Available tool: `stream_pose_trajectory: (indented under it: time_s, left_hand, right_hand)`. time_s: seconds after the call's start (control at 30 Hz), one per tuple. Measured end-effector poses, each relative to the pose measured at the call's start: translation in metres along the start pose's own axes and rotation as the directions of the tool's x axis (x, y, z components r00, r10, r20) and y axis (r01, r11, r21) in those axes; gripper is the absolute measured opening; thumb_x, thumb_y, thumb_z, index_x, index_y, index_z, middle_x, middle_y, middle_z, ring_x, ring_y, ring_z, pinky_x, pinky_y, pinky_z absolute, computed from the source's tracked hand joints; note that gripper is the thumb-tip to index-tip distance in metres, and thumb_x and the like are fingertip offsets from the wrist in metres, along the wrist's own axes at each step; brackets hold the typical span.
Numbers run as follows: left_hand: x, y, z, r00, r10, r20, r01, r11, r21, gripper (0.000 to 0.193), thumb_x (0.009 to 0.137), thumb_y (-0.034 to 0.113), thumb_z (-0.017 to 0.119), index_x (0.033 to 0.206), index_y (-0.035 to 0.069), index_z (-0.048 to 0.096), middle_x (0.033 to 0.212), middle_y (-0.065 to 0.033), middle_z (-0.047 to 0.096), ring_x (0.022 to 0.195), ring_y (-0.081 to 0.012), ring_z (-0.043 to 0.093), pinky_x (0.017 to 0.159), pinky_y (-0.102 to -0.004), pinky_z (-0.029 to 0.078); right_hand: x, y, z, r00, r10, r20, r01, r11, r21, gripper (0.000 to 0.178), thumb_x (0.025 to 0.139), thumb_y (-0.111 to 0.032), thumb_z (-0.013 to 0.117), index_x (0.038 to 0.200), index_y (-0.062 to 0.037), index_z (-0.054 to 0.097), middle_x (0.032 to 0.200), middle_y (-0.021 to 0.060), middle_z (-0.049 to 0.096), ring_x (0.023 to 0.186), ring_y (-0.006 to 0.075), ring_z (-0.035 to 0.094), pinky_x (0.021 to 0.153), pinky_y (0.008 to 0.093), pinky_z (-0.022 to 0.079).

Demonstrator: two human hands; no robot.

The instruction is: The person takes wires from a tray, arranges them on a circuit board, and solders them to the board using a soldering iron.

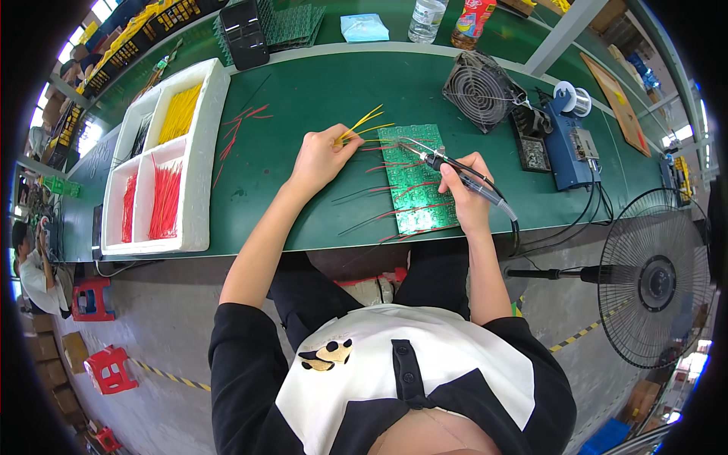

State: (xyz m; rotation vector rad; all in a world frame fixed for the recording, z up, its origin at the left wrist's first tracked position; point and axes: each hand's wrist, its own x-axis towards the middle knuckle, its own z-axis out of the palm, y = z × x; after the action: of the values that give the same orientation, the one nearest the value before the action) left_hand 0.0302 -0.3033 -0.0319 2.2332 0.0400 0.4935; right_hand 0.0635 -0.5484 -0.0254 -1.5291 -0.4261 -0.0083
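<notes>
My left hand is closed on several yellow wires, their ends fanning out toward the circuit board's top left corner. In my right hand is a soldering iron, its tip pointing up and left over the upper part of the board. The green circuit board lies flat on the green bench mat, with red and black wires sticking out along its left side. Whether the tip touches a pad is too small to tell.
A white foam tray at left holds red, yellow and black wires. Loose red wires lie beside it. A small square fan, a blue soldering station with a solder spool, and bottles stand behind. A floor fan is at right.
</notes>
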Motion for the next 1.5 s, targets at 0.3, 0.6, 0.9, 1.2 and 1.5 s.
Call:
stream_pose_trajectory:
  time_s: [0.3, 0.6, 0.9, 1.2, 1.5]
  left_hand:
    - [-0.0005, 0.0005, 0.0005, 1.000, 0.014, -0.010, -0.014, 1.000, 0.003, 0.015, 0.077, 0.015, 0.067, 0.078, 0.001, 0.062, 0.044, -0.0042, 0.039, 0.041, -0.0076, 0.029, 0.041, -0.0249, 0.028]
    - [0.0001, -0.0015, 0.0005, 0.999, 0.031, -0.008, -0.031, 0.999, 0.029, 0.013, 0.077, 0.014, 0.066, 0.080, 0.001, 0.062, 0.044, -0.0067, 0.041, 0.039, -0.0127, 0.032, 0.041, -0.0274, 0.030]
    - [0.0002, -0.0007, -0.0002, 0.999, 0.032, 0.002, -0.032, 0.999, 0.018, 0.013, 0.078, 0.014, 0.066, 0.081, 0.002, 0.063, 0.045, -0.0064, 0.042, 0.040, -0.0123, 0.032, 0.042, -0.0271, 0.030]
    - [-0.0012, 0.0012, 0.0003, 1.000, 0.018, -0.003, -0.019, 0.999, -0.026, 0.014, 0.077, 0.015, 0.067, 0.082, 0.002, 0.063, 0.046, -0.0036, 0.041, 0.043, -0.0063, 0.031, 0.042, -0.0235, 0.029]
    - [0.0000, -0.0001, 0.0010, 0.999, 0.039, -0.004, -0.039, 0.999, -0.022, 0.013, 0.078, 0.013, 0.065, 0.083, 0.001, 0.063, 0.046, -0.0102, 0.046, 0.037, -0.0157, 0.035, 0.042, -0.0286, 0.032]
  right_hand:
    - [-0.0003, 0.0003, -0.0006, 1.000, -0.005, -0.001, 0.005, 1.000, 0.003, 0.020, 0.082, -0.015, 0.064, 0.077, -0.0056, 0.048, 0.059, 0.0018, 0.055, 0.052, 0.0051, 0.048, 0.050, 0.0192, 0.034]
    - [-0.0009, 0.0031, -0.0051, 0.998, 0.000, -0.063, 0.002, 1.000, 0.026, 0.020, 0.082, -0.014, 0.065, 0.077, -0.0042, 0.048, 0.059, 0.0015, 0.054, 0.052, 0.0055, 0.050, 0.048, 0.0189, 0.036]
    - [-0.0006, 0.0006, -0.0041, 0.999, 0.040, -0.004, -0.040, 0.999, -0.005, 0.019, 0.081, -0.013, 0.065, 0.078, -0.0045, 0.048, 0.059, 0.0015, 0.055, 0.052, 0.0052, 0.051, 0.048, 0.0187, 0.037]
    - [-0.0013, 0.0031, -0.0046, 1.000, 0.022, 0.014, -0.022, 1.000, -0.015, 0.020, 0.081, -0.014, 0.066, 0.077, -0.0042, 0.048, 0.059, 0.0008, 0.055, 0.052, 0.0050, 0.051, 0.046, 0.0190, 0.036]
    - [-0.0014, 0.0008, -0.0042, 1.000, 0.024, 0.002, -0.024, 1.000, -0.007, 0.020, 0.081, -0.014, 0.065, 0.078, -0.0043, 0.048, 0.060, 0.0010, 0.055, 0.052, 0.0054, 0.051, 0.047, 0.0192, 0.038]
